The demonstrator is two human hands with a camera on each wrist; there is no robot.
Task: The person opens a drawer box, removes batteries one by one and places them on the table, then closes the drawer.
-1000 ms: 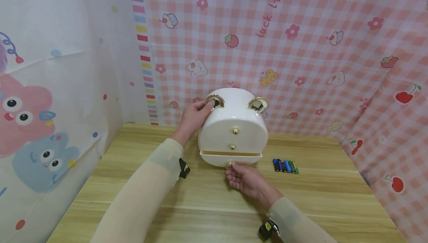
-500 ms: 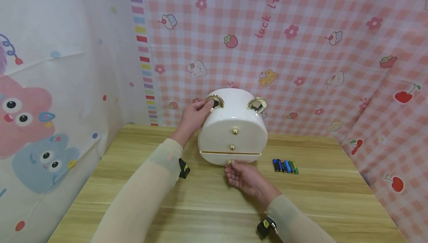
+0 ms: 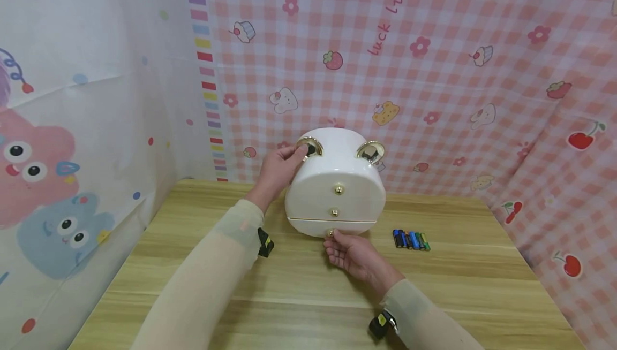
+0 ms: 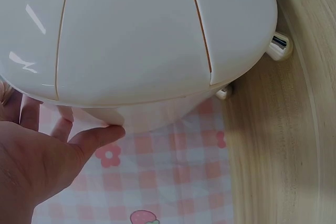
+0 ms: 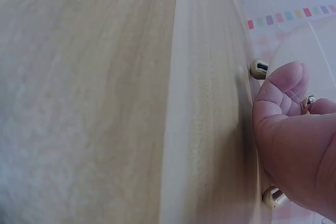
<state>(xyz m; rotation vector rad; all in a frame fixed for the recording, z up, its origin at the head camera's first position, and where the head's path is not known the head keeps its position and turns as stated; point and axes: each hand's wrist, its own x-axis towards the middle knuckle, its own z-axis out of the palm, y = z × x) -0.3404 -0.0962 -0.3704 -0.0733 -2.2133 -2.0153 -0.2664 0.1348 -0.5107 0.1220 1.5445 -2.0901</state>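
A white rounded desktop drawer box with gold knobs and two round gold ears stands on the wooden table. My left hand grips its left gold ear with thumb and forefinger; in the left wrist view other fingers lie against the box's side wall. Below, my right hand pinches the gold knob of the bottom drawer between thumb and finger. That drawer's front is flush with the box, only a thin seam showing above it. Inside the drawer is hidden.
Several small batteries lie in a row right of the box. The right gold ear sticks out on the other side. Gold feet hold the box above the table. A pink checked cloth hangs close behind.
The bottom drawer has slid inward until its gap narrowed to a seam, my right hand moving with its knob. My left hand has stayed at the ear.
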